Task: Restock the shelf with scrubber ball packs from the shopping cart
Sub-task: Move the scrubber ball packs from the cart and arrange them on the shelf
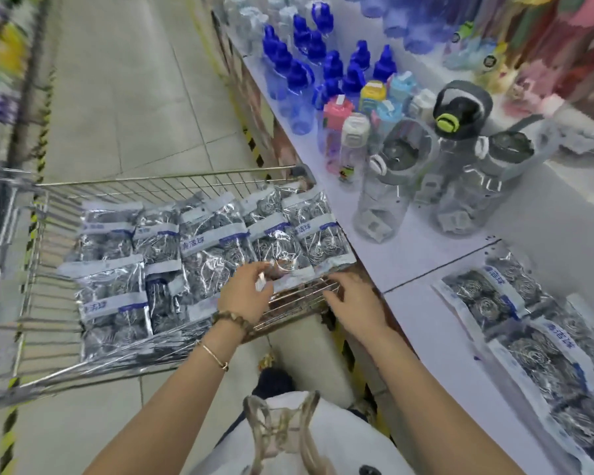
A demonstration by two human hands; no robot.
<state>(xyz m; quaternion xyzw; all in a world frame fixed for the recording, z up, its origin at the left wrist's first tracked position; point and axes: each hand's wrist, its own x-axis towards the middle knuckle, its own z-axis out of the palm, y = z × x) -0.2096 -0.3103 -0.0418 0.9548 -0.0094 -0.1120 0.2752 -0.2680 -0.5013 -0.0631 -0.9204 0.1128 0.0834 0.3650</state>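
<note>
Scrubber ball packs [158,255] fill the shopping cart [31,234] at the left, lying flat in overlapping rows in its wire basket, with many not yet moved. At the cart's near right corner the left hand [244,289], with a bead bracelet [230,320] at its wrist, reaches in over the rim. Its fingers curl onto the lower edge of the front pack [282,252] and seem to pinch it, though blur hides the exact grip. Just beside it the right hand [354,299] hovers over the cart's wire rim, fingers loosely spread and grasping nothing.

To the right runs the white shelf [426,255], carrying clear water bottles [384,186] and blue-capped bottles [299,80] farther back. Nearer, at the far right, shelved packs [487,299] already lie in an overlapping row.

By my reading, the step in hand is picking up another pack from the cart, with the restock partly done. The next move calls for a firm hold on the slippery wrapper, lifting it clear of its neighbours and the rim, then carrying it rightward to lie next to the row already on the shelf, away from the bottles.
</note>
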